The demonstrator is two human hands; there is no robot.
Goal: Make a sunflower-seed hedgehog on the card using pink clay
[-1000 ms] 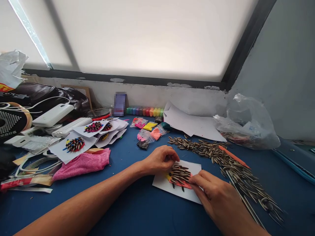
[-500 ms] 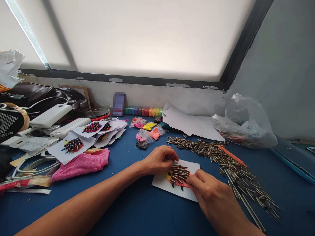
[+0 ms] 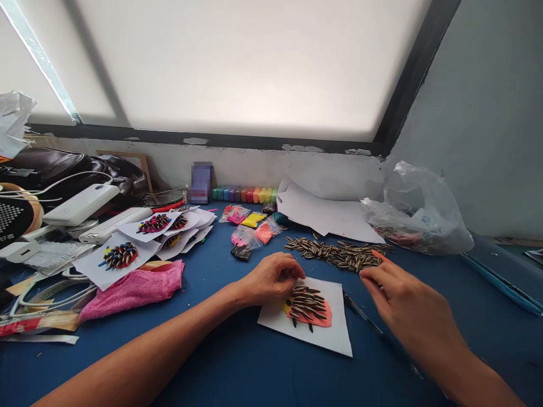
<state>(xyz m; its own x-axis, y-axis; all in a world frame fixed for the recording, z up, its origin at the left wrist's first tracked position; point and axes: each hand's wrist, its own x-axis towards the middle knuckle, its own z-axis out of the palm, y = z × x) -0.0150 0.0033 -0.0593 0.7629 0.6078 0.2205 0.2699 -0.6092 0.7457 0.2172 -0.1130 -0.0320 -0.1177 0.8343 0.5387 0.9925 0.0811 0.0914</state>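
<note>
A white paper card (image 3: 271, 323) lies on the blue table, bearing a flat salmon-pink clay shape (image 3: 324, 317) with a yellow end and a dark spot. Rows of striped sunflower seeds (image 3: 309, 299) stick to the clay like spines. My left hand (image 3: 278, 276) rests at the card's upper left edge, fingers curled in; whatever they hold is hidden. To the right, my right hand (image 3: 403, 297) has thumb and fingers pinched at the edge of the sunflower seed pile (image 3: 348, 255). What sits between those fingertips cannot be made out.
Finished-looking seed cards (image 3: 123, 257) overlap at left, beside a pink cloth (image 3: 136, 291). Small bags of coloured clay (image 3: 254, 219) lie mid-table. White sheets (image 3: 322, 212) and a clear plastic bag (image 3: 424, 220) stand behind the seeds. A clear rod (image 3: 362, 311) lies right of the card.
My right hand has left the clay shape and moved right to the seed pile, uncovering the clay's pink right end. My left hand stays at the card's edge.
</note>
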